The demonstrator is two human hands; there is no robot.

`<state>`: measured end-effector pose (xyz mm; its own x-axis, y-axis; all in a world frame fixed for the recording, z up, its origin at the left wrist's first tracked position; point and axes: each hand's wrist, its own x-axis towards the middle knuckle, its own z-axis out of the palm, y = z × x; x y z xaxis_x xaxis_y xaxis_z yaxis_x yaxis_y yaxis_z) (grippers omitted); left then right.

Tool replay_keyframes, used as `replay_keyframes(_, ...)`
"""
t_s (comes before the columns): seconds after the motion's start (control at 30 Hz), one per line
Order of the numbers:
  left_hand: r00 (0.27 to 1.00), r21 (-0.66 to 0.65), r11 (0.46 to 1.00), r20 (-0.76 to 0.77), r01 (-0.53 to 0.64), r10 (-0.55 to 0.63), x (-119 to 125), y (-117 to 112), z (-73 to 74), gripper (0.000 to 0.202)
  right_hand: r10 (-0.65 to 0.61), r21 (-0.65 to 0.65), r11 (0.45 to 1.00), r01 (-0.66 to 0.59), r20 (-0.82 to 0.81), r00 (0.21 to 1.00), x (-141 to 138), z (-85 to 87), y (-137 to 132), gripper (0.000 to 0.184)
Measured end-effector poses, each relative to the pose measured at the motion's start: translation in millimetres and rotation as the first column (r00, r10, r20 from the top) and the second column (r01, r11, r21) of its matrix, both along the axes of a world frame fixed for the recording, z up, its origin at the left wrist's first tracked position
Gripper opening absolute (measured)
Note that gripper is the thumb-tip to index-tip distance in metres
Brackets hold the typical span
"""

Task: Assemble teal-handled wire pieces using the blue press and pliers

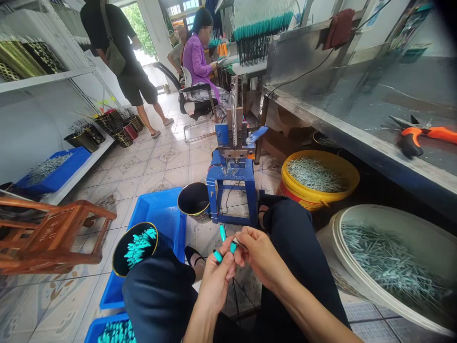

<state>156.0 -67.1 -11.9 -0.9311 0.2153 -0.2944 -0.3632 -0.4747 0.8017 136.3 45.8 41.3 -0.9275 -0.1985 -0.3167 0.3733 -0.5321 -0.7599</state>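
Observation:
My left hand [214, 281] is closed around a few glossy teal sticks with black ends; one teal stick [223, 232] points up past the fingers. Thin dark rods [235, 295] hang below the hand. My right hand [262, 259] meets it, thumb and fingers pinched at the black end of another teal stick [233, 247]. A small dark or metallic bit shows at that pinch, too small to name. Just beyond the hands stands a blue bench press [233, 147] with a tall spring. Beside my left knee, a black bucket [117, 255] holds many teal sticks.
Blue trays [153, 202] and a black bin [194, 197] are on the left. A yellow bucket [321, 157] and white bucket [337, 238] of thin metallic pieces stand right. Pliers [421, 133] lie on the metal table [357, 105]. A wooden chair [53, 233] is left; people are further back.

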Motion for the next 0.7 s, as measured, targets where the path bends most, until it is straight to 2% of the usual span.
replay_keyframes(0.2, 0.999, -0.043, 0.999, -0.045, 0.020, -0.022, -1.0, 1.9, 2.0, 0.017, -0.020, 0.065, 0.998, 0.019, 0.018, 1.000, -0.5, -1.9, -1.7, 0.031)
replay_keyframes(0.43, 0.999, 0.044, 0.998, 0.010, 0.042, -0.043, 1.1, 3.3, 5.1, 0.025, -0.015, -0.026, 1.000, 0.016, 0.018, 1.000, -0.1, -0.9, 3.2, 0.030)
replay_keyframes(0.57, 0.998, 0.017, 0.998, -0.017, 0.054, -0.054, 1.0, 4.4, 6.7, 0.021, 0.003, 0.025, 1.000, -0.003, 0.000, 1.000, 0.0, -1.5, 3.2, 0.031)
replay_keyframes(0.7, 0.999, -0.042, 0.999, -0.031, 0.012, -0.013, 0.7, 7.4, 9.2, 0.019, -0.014, 0.068, 0.998, 0.014, -0.008, 1.000, -1.6, -5.0, 3.5, 0.031)
